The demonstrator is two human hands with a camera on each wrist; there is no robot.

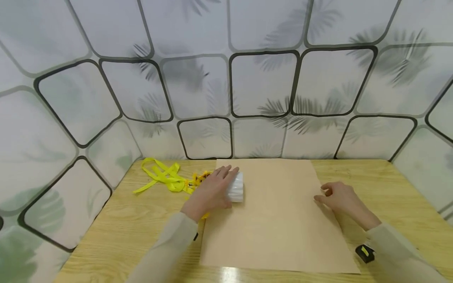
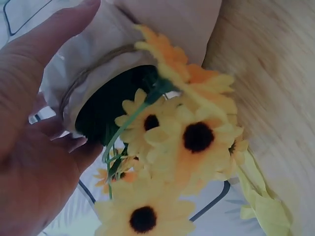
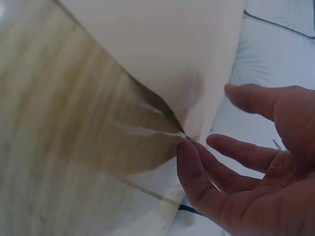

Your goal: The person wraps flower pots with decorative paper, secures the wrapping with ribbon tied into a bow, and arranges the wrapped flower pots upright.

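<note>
A white flower pot [image 1: 236,188] lies on its side on a large sheet of tan paper [image 1: 279,224], near the sheet's left edge. My left hand [image 1: 211,192] grips the pot from above. In the left wrist view, twine [image 2: 93,71] circles the pot [image 2: 110,37] below its rim, and yellow sunflowers [image 2: 198,136] spill from the dark opening. My right hand [image 1: 341,200] is at the sheet's right edge. In the right wrist view its bent fingertips touch the paper's edge [image 3: 189,115], which lifts slightly off the table; one digit stands apart.
A yellow ribbon [image 1: 164,177] lies in loose loops left of the flowers. Beside the right forearm is a small black item with a yellow part [image 1: 365,253]. The wooden table [image 1: 116,236] backs onto a patterned curtain-like wall [image 1: 262,84].
</note>
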